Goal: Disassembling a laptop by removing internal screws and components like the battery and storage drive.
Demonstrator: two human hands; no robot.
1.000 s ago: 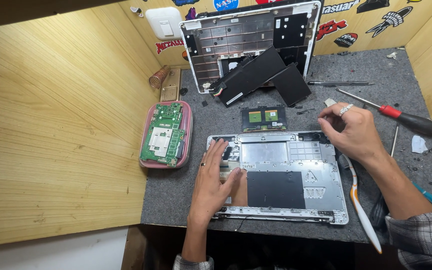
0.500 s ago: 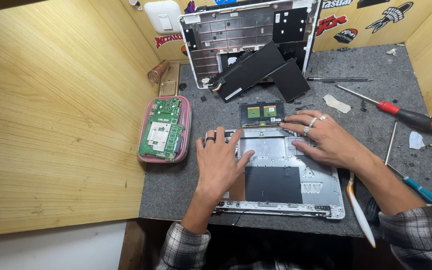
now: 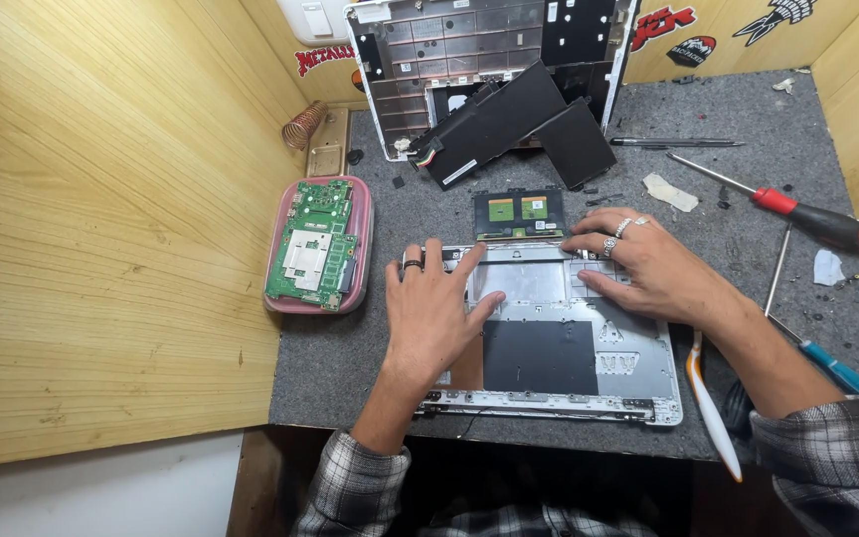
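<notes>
laptop shell (image 3: 638, 363) under both hands

Our left hand (image 3: 432, 310) lies palm down, fingers spread and pointing away from us, a dark ring on the index finger, its wrist bare below a rolled plaid cuff. Our right hand (image 3: 638, 268) also lies flat, just to the right of the left hand and slightly farther from us, its fingers stretched leftward and rings on two of them. The right forearm runs back toward the lower right into a plaid sleeve. Neither hand grips anything; both rest open.
</notes>
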